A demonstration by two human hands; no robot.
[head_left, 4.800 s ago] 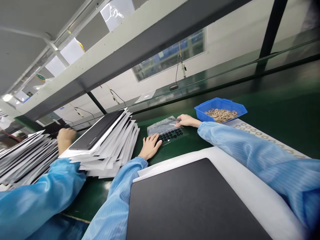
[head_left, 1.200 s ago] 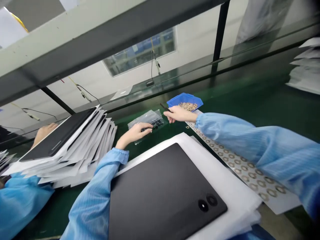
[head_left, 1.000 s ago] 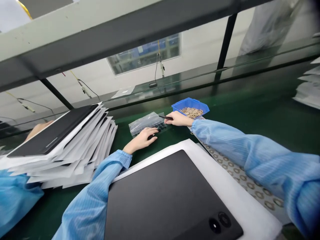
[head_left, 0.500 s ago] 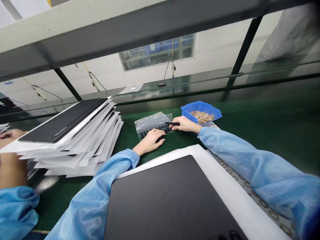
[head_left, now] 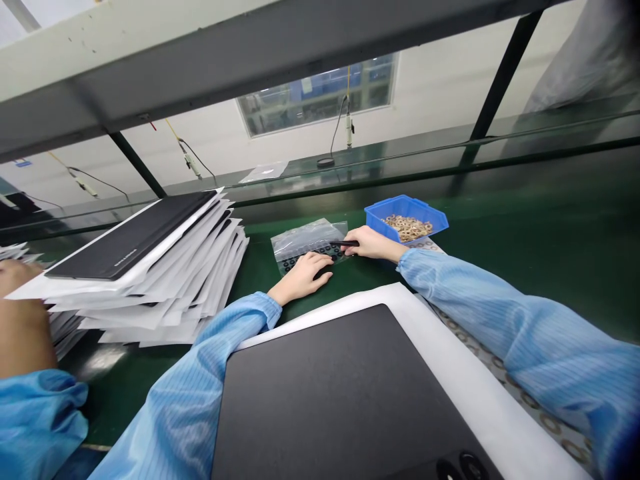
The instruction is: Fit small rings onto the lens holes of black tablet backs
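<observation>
My left hand (head_left: 303,277) lies with its fingers stretched over the lower edge of a clear plastic bag (head_left: 300,243). Through the film shows a sheet of small black rings (head_left: 320,253). In my right hand (head_left: 369,243) is a thin dark tool, probably tweezers (head_left: 346,244), pinched between thumb and fingers with its tip over the bag's right part. Close in front of me, a flat black panel (head_left: 330,393) with round openings at its lower right corner rests on a white sheet (head_left: 400,301).
Behind my right hand stands a blue bin (head_left: 437,219) of small tan rings (head_left: 407,227). At left is a tall stack of white sheets (head_left: 165,293) topped by a black panel (head_left: 135,233). Another person's arm (head_left: 27,327) reaches in there. A ring-patterned strip (head_left: 545,420) lies under my right forearm.
The view has shifted slightly. Both my hands keep nearly the same place at the bag, the dark tool still in the right one. The other person's hand has moved a little left.
</observation>
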